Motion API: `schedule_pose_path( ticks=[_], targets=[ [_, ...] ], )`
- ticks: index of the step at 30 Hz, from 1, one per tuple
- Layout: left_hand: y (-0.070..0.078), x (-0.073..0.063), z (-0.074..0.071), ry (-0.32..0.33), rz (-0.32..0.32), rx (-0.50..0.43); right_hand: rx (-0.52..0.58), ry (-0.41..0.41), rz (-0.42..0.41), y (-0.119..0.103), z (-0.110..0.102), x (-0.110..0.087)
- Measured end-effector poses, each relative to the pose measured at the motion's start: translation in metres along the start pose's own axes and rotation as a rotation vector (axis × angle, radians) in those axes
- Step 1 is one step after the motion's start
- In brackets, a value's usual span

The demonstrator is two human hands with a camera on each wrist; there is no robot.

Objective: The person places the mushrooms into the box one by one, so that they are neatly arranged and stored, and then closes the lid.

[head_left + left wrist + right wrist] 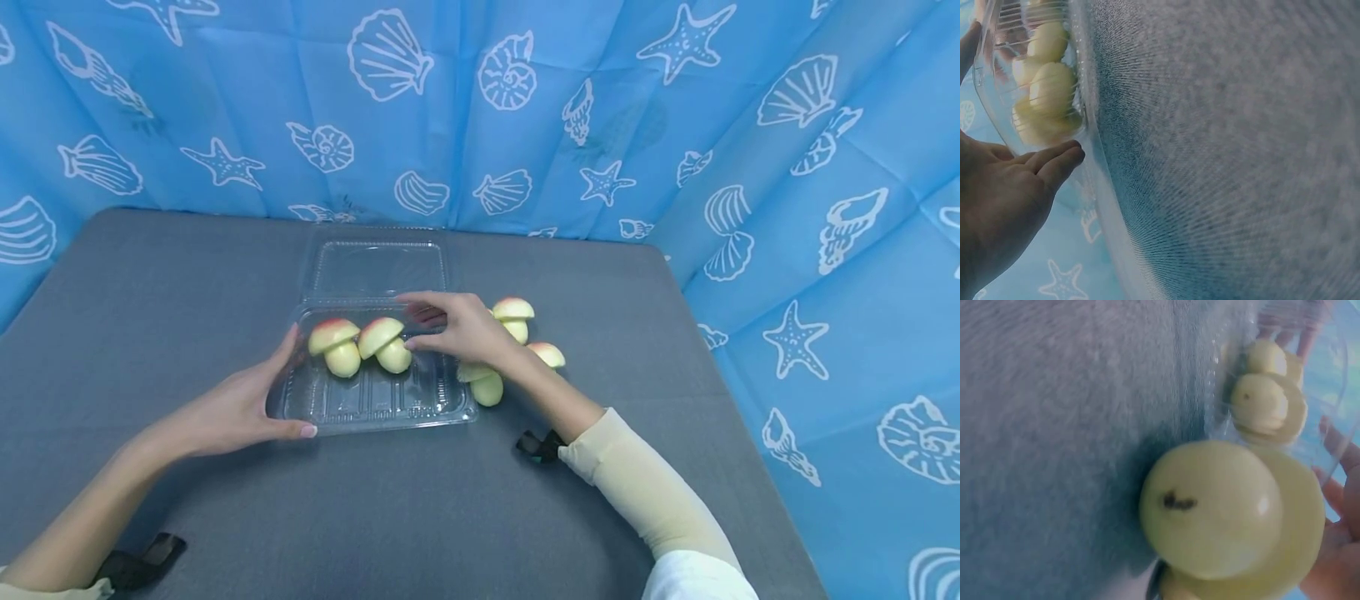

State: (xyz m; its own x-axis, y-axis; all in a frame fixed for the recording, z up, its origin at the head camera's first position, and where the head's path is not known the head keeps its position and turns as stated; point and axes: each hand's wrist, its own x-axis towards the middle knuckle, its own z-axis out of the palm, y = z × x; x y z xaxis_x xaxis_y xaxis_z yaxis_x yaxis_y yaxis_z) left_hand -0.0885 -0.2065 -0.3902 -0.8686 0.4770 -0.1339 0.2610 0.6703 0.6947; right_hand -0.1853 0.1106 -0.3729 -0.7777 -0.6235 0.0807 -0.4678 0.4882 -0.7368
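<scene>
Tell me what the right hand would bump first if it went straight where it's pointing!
Probably the right-hand toy mushroom of the two in the clear tray. The right hand points that way, though its height is hard to judge.

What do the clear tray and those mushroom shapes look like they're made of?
The tray looks like glossy clear plastic: the gray tabletop shows through. The mushroom shapes look smooth with a soft sheen; small highlights suggest plastic or coated foam, but that's uncertain.

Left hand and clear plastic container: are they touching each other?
Touching. In the head view, the left hand grips one end of the clear plastic container, thumb against its near corner, fingers at its left side.
</scene>
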Motion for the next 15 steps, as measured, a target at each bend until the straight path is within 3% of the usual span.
schedule_pose_path(
  ticks=[6,15],
  targets=[
    [-0.001,0.000,0.000,-0.006,-0.005,-0.008,0.172,0.038,-0.040,0.007,-0.008,-0.004],
    [-0.002,0.000,0.000,-0.006,-0.007,-0.014,0.239,0.079,-0.026,0.010,-0.021,-0.014]
  ],
)
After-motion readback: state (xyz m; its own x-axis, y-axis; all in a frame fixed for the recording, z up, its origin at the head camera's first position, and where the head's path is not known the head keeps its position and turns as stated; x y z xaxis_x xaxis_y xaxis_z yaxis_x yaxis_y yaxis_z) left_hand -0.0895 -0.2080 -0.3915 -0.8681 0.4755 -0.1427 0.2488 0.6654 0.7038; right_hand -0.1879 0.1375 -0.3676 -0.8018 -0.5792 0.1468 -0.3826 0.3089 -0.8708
